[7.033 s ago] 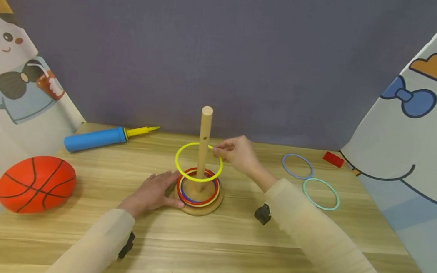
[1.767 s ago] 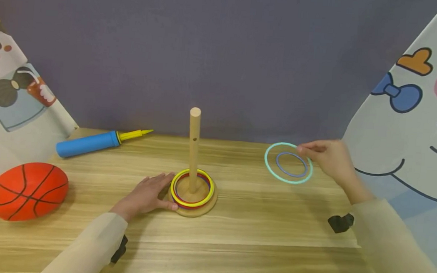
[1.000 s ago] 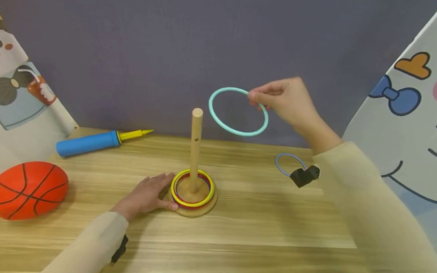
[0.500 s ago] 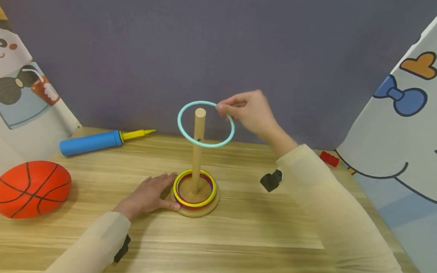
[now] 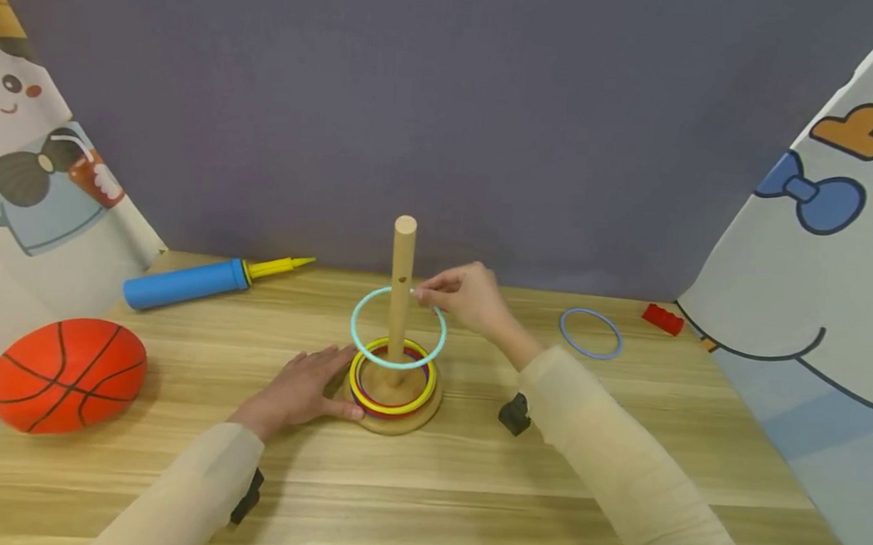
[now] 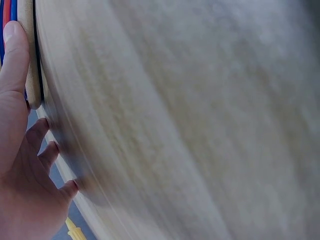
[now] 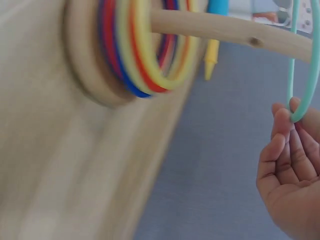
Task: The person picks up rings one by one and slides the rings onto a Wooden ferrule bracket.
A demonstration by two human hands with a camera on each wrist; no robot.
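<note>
A person is sitting at a wooden table, working with a ring-stacking toy near the middle of it. The right hand is pinching a teal ring by its far right rim between thumb and fingertips, other fingers loosely curled. The ring is already threaded over the upright wooden peg, hanging roughly level about halfway down it, directly above the stack of yellow, red and blue rings lying on the round wooden base. The peg's long axis is standing vertical, so the ring's way lies straight down from the right hand. The left hand is resting flat and relaxed on the table, its thumb touching the base's left edge. 1 blue ring is lying toward the far right edge, with a small red block beyond it. A blue and yellow air pump is lying by the far left edge, and an orange ball is sitting by the left edge. A purple wall is standing behind, cartoon-printed panels at both sides.
</note>
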